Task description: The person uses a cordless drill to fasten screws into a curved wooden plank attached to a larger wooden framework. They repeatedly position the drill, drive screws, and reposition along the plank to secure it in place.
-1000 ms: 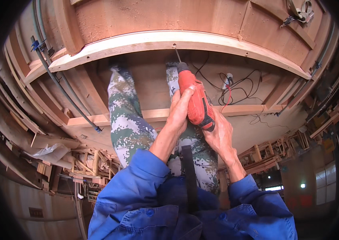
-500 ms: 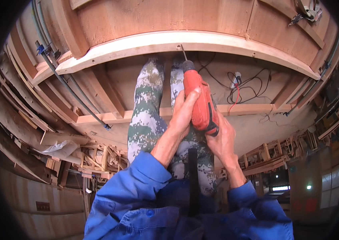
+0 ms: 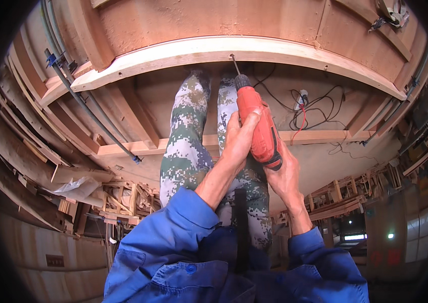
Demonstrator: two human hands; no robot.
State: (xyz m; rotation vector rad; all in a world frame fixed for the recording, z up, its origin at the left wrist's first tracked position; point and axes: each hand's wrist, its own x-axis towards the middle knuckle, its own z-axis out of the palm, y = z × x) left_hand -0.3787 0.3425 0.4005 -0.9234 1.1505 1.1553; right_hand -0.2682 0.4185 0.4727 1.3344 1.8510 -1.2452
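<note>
Both hands grip a red power drill [image 3: 257,126] with a black chuck. My left hand [image 3: 240,139] wraps the left side of its body, thumb on top. My right hand [image 3: 285,174] is closed around the rear, where the handle lies mostly hidden under the body. A thin drill bit [image 3: 235,64] points away from me, its tip at a small hole in the side face of a pale wooden rail [image 3: 173,59]. How deep the tip sits in the hole I cannot tell. More small holes show along the same face, toward the left and right.
Long bar clamps [image 3: 95,118] cross the wooden frame at the left, with others at the right. Black cable [image 3: 320,113] lies coiled around a white socket [image 3: 302,96] beneath the rail. A wooden crossbar [image 3: 173,145] runs nearer my legs. Stacked timber [image 3: 133,199] stands on both sides.
The drill and both hands have shifted slightly right. The bit's tip now meets the hole in the rail, and the view has moved a little.
</note>
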